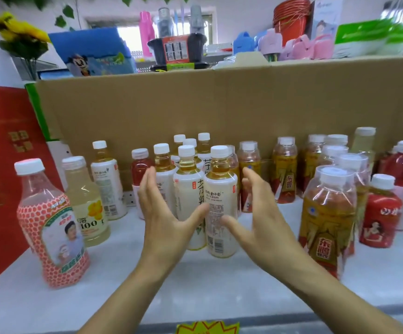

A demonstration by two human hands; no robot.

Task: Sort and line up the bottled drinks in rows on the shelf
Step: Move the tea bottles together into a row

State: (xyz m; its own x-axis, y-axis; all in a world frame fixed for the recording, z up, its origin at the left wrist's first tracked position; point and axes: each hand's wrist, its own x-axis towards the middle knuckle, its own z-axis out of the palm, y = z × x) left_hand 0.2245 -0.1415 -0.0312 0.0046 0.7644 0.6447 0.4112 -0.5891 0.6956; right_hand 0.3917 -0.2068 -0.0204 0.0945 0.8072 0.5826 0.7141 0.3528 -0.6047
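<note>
Bottles of white-labelled tea (221,203) stand clustered at the middle of the shelf (195,285), two at the near edge of the group and several more behind them toward the cardboard backing (219,104). Your left hand (164,213) and right hand (260,213) flank the near pair, palms facing inward, fingers straight. Each grip is fully open and holds nothing; the thumbs lie at or just short of the front bottles' labels, and contact cannot be confirmed.

Judged step: squaring this tea group into a straight file. The next move calls for even pressure from both sides, low on the bodies, so the tall bottles slide rather than tip.

Outstanding: one matching tea bottle (107,179) stands apart at far left, beside a pale yellow drink (87,201) and a pink dotted bottle (51,225). Gold-labelled bottles (328,220) and red drinks (381,213) at right remain mixed.
</note>
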